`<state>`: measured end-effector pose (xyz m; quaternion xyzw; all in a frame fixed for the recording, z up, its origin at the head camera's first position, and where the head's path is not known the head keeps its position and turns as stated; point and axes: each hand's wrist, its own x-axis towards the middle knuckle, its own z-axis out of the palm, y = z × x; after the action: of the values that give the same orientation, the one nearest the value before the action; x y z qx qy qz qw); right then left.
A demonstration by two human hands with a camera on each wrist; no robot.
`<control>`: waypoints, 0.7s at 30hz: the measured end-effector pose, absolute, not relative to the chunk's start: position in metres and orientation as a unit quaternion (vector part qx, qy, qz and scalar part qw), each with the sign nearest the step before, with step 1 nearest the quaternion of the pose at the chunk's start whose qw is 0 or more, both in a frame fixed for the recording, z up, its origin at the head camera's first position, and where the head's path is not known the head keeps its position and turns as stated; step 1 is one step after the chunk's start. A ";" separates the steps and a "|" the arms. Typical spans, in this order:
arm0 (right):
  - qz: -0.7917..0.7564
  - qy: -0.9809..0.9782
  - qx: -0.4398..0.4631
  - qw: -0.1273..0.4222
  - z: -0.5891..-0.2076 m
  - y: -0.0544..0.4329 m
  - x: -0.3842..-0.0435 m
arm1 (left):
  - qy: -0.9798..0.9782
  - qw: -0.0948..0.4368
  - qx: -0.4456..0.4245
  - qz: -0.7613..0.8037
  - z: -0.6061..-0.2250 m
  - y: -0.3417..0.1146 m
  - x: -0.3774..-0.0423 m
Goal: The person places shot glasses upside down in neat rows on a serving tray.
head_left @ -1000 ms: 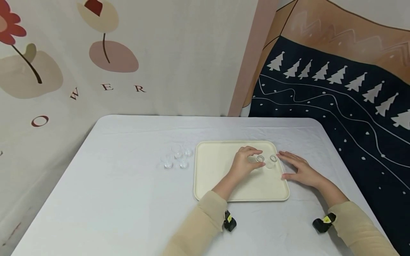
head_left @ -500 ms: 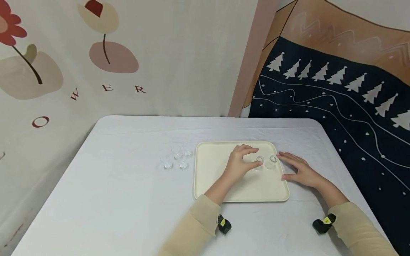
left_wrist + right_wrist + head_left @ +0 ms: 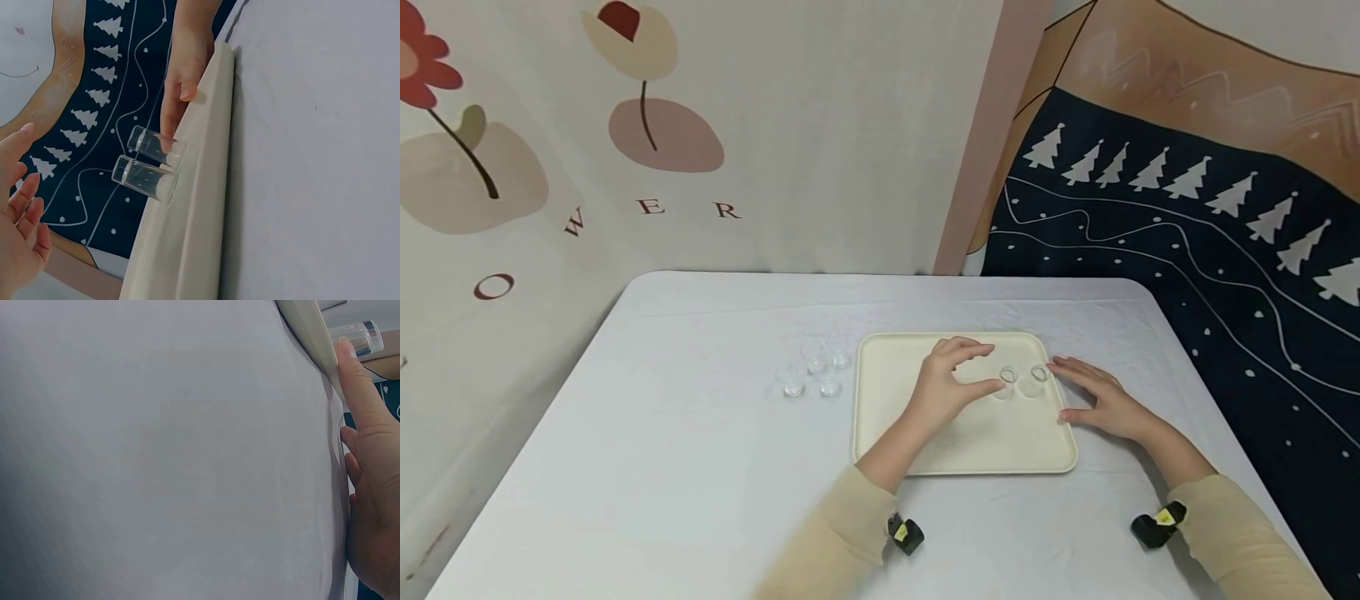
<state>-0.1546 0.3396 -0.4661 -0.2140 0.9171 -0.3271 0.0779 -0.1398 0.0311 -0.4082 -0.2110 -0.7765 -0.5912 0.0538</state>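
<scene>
Two small clear glasses stand upright side by side near the right end of a cream tray (image 3: 925, 450). The left one (image 3: 1006, 385) is nearest my left hand (image 3: 946, 379), whose thumb and fingers are spread apart with nothing between them. In the left wrist view, a gap shows between that hand (image 3: 22, 225) and the nearer glass (image 3: 147, 180). My right hand (image 3: 1105, 398) rests at the tray's right edge with fingers extended, close to the right glass (image 3: 1036, 383). In the right wrist view, the thumb (image 3: 357, 381) lies along the tray rim (image 3: 315, 337).
Several more clear glasses (image 3: 816, 365) stand grouped on the white tablecloth (image 3: 685, 450), left of the tray. Printed cloths hang behind the table, a pale one (image 3: 835, 133) and a dark one with white trees (image 3: 1150, 225) at the right.
My left hand has let go of the left glass and drawn back to the left, its fingers spread. The glass stays standing on the tray. My right hand has not moved.
</scene>
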 end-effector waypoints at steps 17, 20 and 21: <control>-0.328 0.916 -0.215 0.078 -0.465 0.339 -0.155 | -0.766 0.112 -0.266 -0.575 -0.392 0.000 -0.126; -0.328 0.916 -0.217 0.078 -0.465 0.339 -0.155 | -0.769 0.116 -0.265 -0.570 -0.390 -0.008 -0.123; -0.328 0.916 -0.217 0.079 -0.465 0.339 -0.155 | -0.770 0.117 -0.265 -0.569 -0.390 -0.011 -0.122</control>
<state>-0.1547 0.3391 -0.4653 -0.2174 0.9159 -0.3282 0.0787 -0.1217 -0.0105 -0.3898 -0.2652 -0.7696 -0.5688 0.1173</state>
